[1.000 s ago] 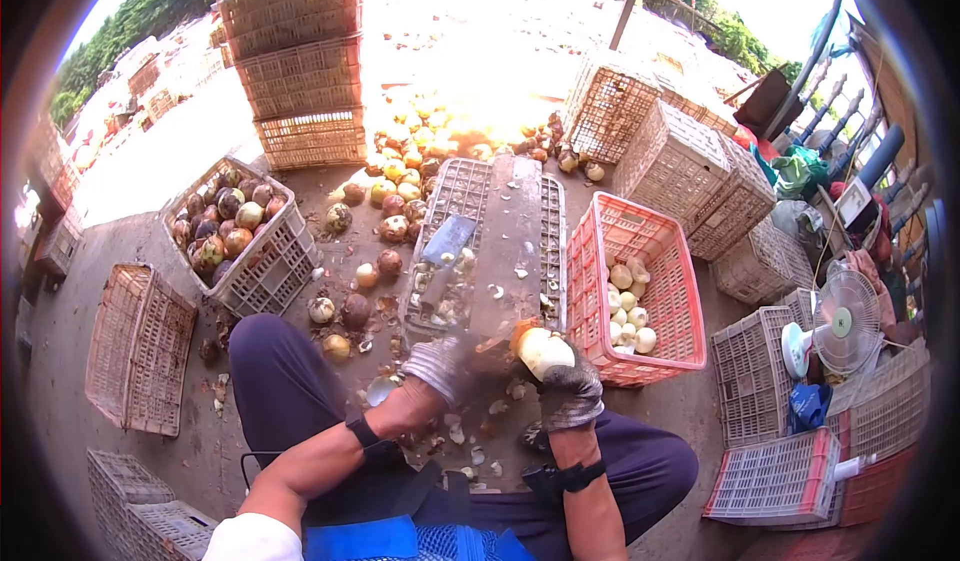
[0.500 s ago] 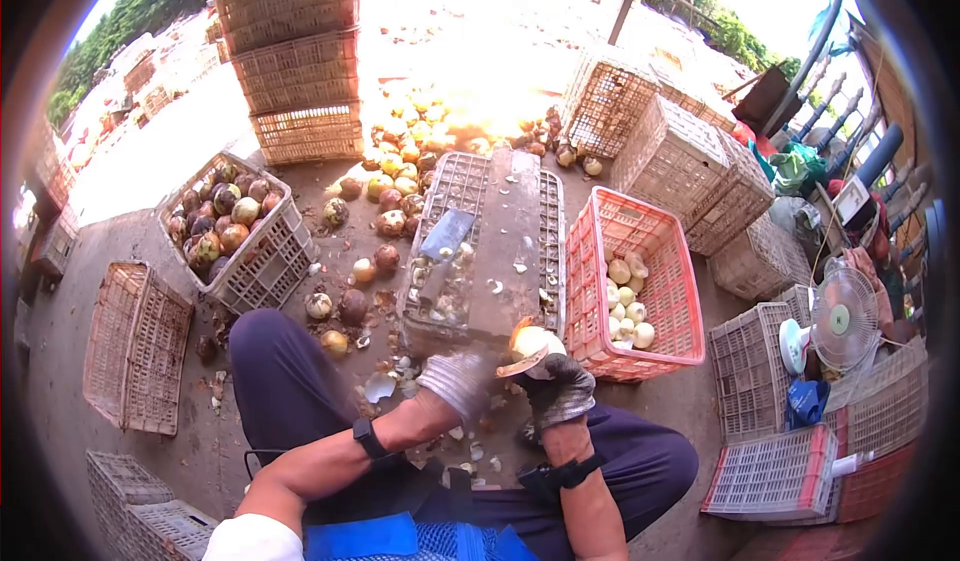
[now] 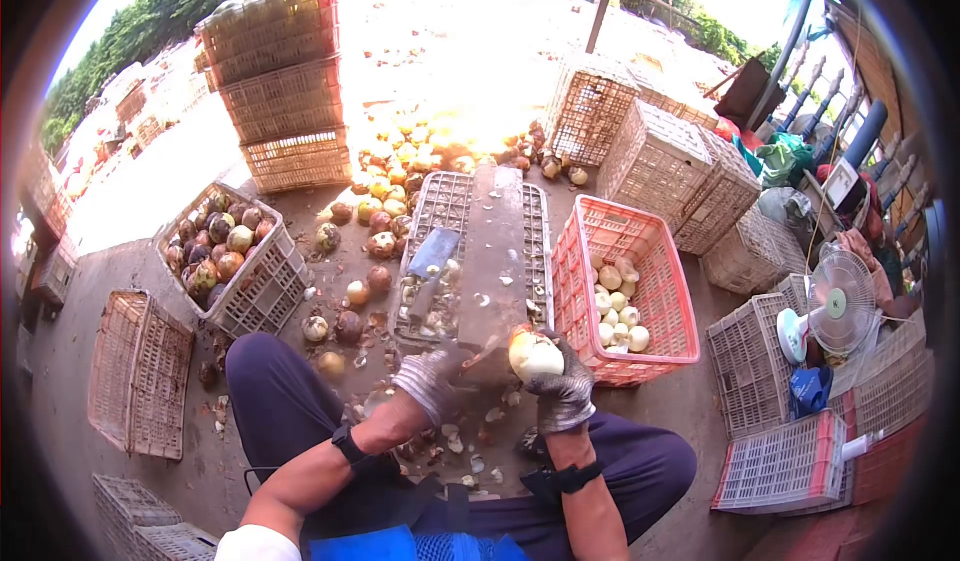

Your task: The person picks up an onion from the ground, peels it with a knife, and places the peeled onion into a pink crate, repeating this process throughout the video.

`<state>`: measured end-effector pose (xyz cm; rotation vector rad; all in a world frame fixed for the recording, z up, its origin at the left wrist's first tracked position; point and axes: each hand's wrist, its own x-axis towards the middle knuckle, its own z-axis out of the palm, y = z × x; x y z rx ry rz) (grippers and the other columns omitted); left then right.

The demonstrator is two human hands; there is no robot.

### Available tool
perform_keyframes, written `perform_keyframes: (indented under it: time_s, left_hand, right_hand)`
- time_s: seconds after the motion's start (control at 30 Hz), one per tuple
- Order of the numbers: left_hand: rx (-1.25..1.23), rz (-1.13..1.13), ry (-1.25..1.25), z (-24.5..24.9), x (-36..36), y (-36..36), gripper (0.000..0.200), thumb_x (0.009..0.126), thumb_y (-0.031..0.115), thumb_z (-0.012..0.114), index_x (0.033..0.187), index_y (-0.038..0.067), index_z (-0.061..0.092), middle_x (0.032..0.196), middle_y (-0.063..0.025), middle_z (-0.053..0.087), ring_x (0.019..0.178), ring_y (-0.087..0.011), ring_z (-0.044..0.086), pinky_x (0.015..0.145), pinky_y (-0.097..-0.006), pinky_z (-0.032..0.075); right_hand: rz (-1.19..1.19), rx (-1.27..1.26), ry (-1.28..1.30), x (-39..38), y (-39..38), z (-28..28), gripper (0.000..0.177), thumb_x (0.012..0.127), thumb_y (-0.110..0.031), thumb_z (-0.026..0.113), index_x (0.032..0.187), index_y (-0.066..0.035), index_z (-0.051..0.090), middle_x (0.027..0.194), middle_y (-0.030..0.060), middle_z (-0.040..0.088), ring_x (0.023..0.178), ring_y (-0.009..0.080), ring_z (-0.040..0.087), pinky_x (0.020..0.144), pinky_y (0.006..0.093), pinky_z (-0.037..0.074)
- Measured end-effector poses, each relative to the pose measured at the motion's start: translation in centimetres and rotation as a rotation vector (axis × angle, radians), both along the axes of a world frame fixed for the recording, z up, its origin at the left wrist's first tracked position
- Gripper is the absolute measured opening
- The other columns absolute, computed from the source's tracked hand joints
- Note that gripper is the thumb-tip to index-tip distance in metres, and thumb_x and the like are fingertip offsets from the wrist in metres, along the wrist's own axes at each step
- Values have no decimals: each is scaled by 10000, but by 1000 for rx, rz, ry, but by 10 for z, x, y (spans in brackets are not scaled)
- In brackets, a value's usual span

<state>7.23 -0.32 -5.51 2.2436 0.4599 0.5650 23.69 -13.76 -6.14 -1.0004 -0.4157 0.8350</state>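
On a littered concrete floor (image 3: 635, 416) in an open-sided shed: wooden board (image 3: 494, 261) across a grey crate (image 3: 538, 196), cleaver (image 3: 435, 251) left of the board on that crate. Red crate (image 3: 682, 311) to the right, pale peeled bulbs (image 3: 619, 306) inside; crate of unpeeled bulbs (image 3: 283, 283) to the left, stacked crates (image 3: 283, 91) behind, fan (image 3: 840, 306) far right. Both forearms reach in from below, hands gloved. Right hand (image 3: 563, 386) grasps the onion-like bulb (image 3: 535, 355), fingers wrapped round its side and base, just beyond the near end of the board. Left hand (image 3: 430, 381) sits left of it, fingers curled; blur hides whatever they grip. Vs. half a second back: left hand further from the bulb, brown-edged piece no longer seen at bulb's lower left.
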Motion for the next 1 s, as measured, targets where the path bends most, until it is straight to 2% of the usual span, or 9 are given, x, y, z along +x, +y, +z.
perform_keyframes:
  time_s: [0.1, 0.13, 0.23, 0.3, 0.4, 0.53, 0.7, 0.83, 1.0]
  left_hand:
    - [-117, -143, 201, 27, 5, -14, 423, 645, 218, 763, 1015, 68, 622, 840, -161, 622, 763, -329, 620, 595, -429, 485]
    - [126, -260, 87, 24, 4, -13, 432, 631, 231, 772, 1003, 70, 624, 855, -156, 623, 766, -331, 620, 606, -428, 493]
    - [81, -266, 151, 27, 5, -14, 412, 630, 216, 768, 984, 62, 624, 868, -157, 620, 756, -340, 613, 616, -426, 502]
    - [42, -268, 189, 14, 5, -11, 361, 704, 109, 651, 1061, 74, 615, 889, -178, 630, 775, -349, 617, 644, -409, 501]
    - [-11, -204, 215, -6, 2, -15, 347, 743, 49, 583, 1087, 77, 612, 896, -180, 636, 790, -348, 621, 655, -402, 499]
    - [-37, -149, 335, -36, 4, -18, 310, 748, 48, 580, 1055, 75, 616, 873, -175, 633, 792, -347, 622, 654, -411, 494]
    - [13, -187, 412, 27, 1, -22, 294, 748, 70, 596, 1042, 63, 608, 900, -185, 612, 815, -372, 610, 663, -436, 486]
    - [63, -69, 148, -11, -3, -18, 310, 739, 78, 601, 1048, 64, 593, 937, -183, 600, 812, -370, 607, 647, -440, 479]
    - [235, -98, 4, -21, 6, -17, 337, 742, 81, 609, 1070, 65, 531, 853, -173, 566, 718, -365, 580, 580, -443, 450]
  right_hand:
    - [-67, -151, -240, -6, 3, 5, 841, 420, -82, 843, 1203, 1, 548, 1022, 79, 636, 888, 171, 623, 802, 302, 532]
    - [-102, -198, -387, -2, 2, -4, 862, 407, -93, 862, 1204, 2, 547, 1025, 77, 639, 896, 171, 624, 809, 301, 530]
    - [-154, -278, -578, 1, 3, -12, 919, 366, -149, 916, 1196, -2, 550, 1030, 71, 644, 925, 168, 622, 835, 309, 525]
    - [-156, -339, -696, -2, 3, -2, 912, 366, -147, 916, 1190, -5, 552, 1028, 75, 644, 923, 169, 623, 833, 310, 526]
    - [-210, -286, -663, -4, 7, -7, 903, 351, -99, 892, 1183, -10, 555, 1035, 83, 640, 921, 168, 621, 825, 308, 528]
    - [-203, -186, -228, -6, 7, -1, 880, 352, -41, 837, 1183, -5, 552, 1040, 91, 633, 916, 178, 618, 809, 312, 534]
    - [-210, 80, -43, 5, 4, -11, 708, 527, -66, 760, 1191, 21, 532, 1058, 123, 619, 905, 226, 628, 789, 331, 544]
    - [-235, 67, 95, -5, 0, 11, 573, 669, -113, 679, 1194, 44, 515, 1072, 157, 608, 899, 271, 636, 785, 365, 548]
    - [30, 53, 317, 3, -7, -23, 581, 690, -135, 674, 1210, 53, 496, 1076, 167, 607, 921, 304, 632, 788, 401, 549]
